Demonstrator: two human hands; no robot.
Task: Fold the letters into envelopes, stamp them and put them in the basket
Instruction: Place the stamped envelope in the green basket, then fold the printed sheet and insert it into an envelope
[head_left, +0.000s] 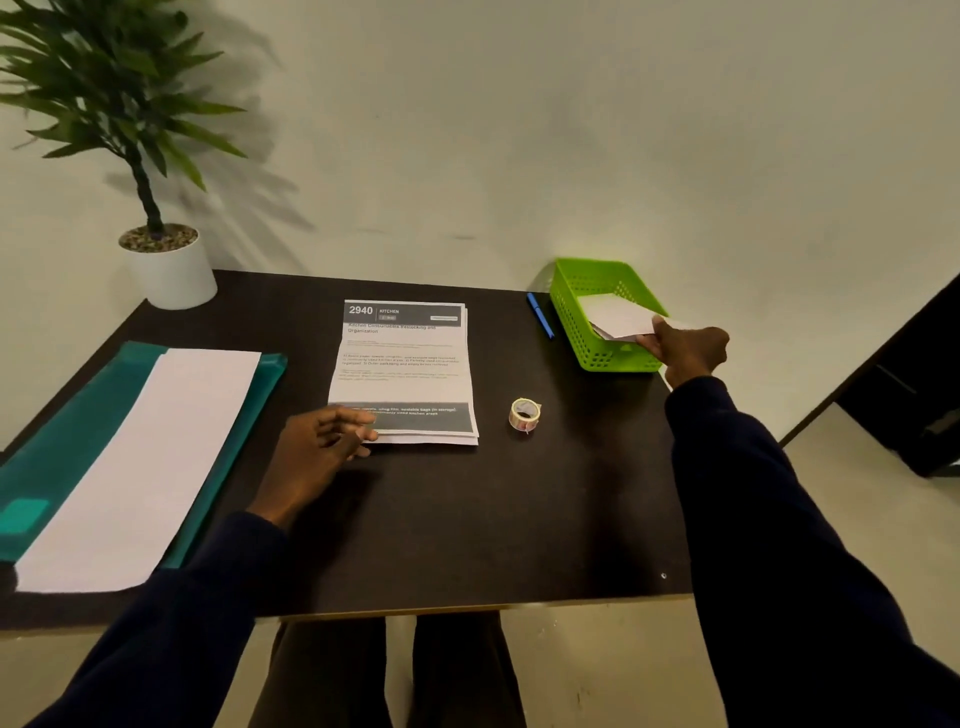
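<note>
Head view: right hand (688, 349) pinches an envelope (617, 315) inside the basket (597, 358); left hand (317, 448), fingers loosely spread, touches the near-left corner of the letters (405, 364) on the desk (467, 519).

The letters (402, 364) sit in a neat stack mid-table (467, 519), printed side up, a dark header band at the far end and another along the near edge. The left hand (317, 447) touches their near left corner. Just right of them, the small roll of stamps (524, 414) lies alone. At the far right corner is the green basket (597, 358), its walls perforated, and a white envelope (615, 314) leans tilted inside it, its near edge pinched by the right hand (685, 348).
</note>
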